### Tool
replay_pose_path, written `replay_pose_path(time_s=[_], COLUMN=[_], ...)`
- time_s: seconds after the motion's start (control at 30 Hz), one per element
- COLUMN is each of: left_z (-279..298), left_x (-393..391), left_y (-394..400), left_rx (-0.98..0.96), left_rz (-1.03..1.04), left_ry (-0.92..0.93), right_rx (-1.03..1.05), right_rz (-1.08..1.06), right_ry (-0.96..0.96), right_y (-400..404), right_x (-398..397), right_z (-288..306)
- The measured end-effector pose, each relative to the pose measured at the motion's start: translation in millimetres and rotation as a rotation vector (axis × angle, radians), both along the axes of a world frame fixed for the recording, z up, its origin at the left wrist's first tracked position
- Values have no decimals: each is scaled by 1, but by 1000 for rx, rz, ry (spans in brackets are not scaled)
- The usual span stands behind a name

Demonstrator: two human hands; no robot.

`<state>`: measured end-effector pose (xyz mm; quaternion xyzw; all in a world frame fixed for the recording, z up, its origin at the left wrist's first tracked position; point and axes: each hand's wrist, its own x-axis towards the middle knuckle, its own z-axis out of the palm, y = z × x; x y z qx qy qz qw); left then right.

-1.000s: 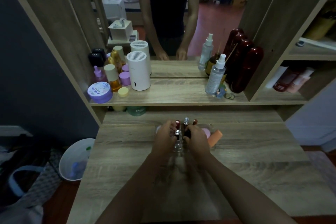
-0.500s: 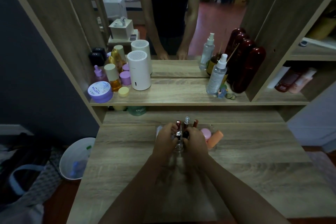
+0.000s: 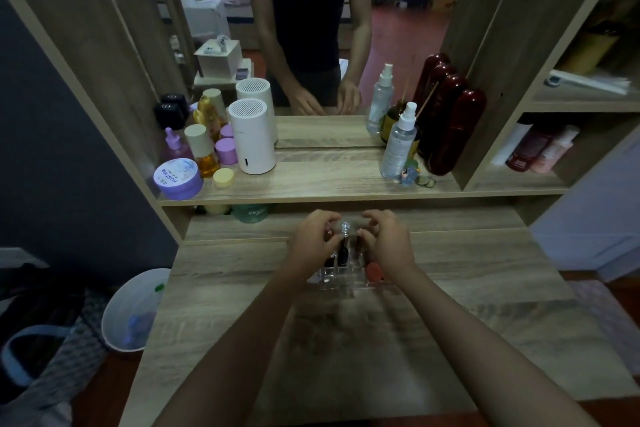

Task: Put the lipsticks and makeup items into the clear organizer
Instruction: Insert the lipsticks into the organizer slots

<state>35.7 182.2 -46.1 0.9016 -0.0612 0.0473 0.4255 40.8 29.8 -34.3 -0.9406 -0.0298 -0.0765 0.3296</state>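
Note:
The clear organizer (image 3: 346, 281) stands mid-desk, with its front cells showing between my wrists. Several lipsticks stand upright in it; a dark one with a silver cap (image 3: 343, 243) is plainly visible in the middle. My left hand (image 3: 313, 242) is curled over the left side, thumb and fingers pinched on a dark red lipstick (image 3: 328, 236). On the right side, my right hand (image 3: 389, 243) hovers with bent fingers near another lipstick (image 3: 358, 242); motion blur hides whether it grips anything. An orange-red makeup item (image 3: 374, 270) sits at the organizer's right end, under my right wrist.
The shelf above the desk (image 3: 329, 191) holds a purple jar (image 3: 177, 178), a white cylinder (image 3: 252, 136), small bottles, a spray bottle (image 3: 398, 142) and dark red bottles (image 3: 450, 128). A mirror stands behind it. A white bin (image 3: 133, 308) stands on the floor at the left.
My hands have moved apart from the centre to the tops of the lipsticks on either side. The organizer's front cells now show between my wrists.

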Motion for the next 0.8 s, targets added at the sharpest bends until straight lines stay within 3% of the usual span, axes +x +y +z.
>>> replay_pose_path(time_s=[0.23, 0.8], left_z=[4, -4], left_x=[10, 14], left_y=[-13, -11], left_rx=[141, 81], left_rz=[-35, -49], left_ry=[35, -23], right_rx=[-104, -89], right_rz=[36, 48], right_ry=[52, 33], right_y=[3, -1], right_x=[9, 13], right_z=[-1, -4])
